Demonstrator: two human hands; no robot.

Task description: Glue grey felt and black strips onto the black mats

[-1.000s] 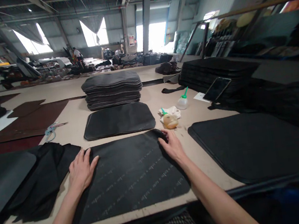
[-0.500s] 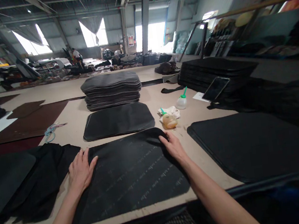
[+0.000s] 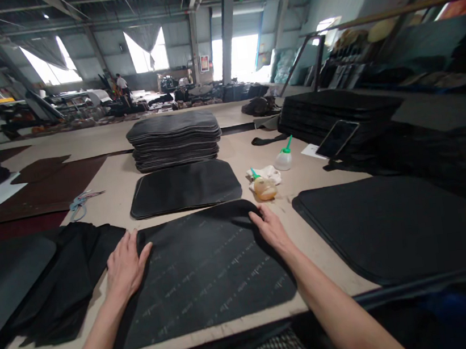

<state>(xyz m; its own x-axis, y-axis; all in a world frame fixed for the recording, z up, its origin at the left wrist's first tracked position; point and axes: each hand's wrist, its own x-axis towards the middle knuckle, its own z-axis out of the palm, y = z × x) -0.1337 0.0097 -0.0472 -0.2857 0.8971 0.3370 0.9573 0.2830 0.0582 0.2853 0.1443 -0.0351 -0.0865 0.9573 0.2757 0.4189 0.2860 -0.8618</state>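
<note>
A black panel (image 3: pixel 202 270) with rounded corners and rows of pale printed lettering lies flat before me. My left hand (image 3: pixel 127 265) rests along its left edge, fingers stretched out and thumb apart on the surface. At the far right corner, my right hand (image 3: pixel 269 227) grips the panel's edge, its thumb on top; the material bulges slightly there, and the undersides of those fingers are hidden. Just beyond is a low stack of black panels (image 3: pixel 185 186). Beside the right hand stand a squeeze bottle of amber liquid (image 3: pixel 264 188) and a paler bottle with a green nozzle (image 3: pixel 284 160).
A tall stack of dark panels (image 3: pixel 174 139) stands farther back. More black panels (image 3: pixel 394 222) lie at right, below a phone (image 3: pixel 337 139) propped against dark stacked pieces. Black fabric (image 3: pixel 64 282) lies at left, near a bundle of cords (image 3: pixel 80 205). A person (image 3: pixel 122 86) stands far off.
My hands and the printed panel hold nearly the same place. Far in the background, the person has shifted slightly to the right.
</note>
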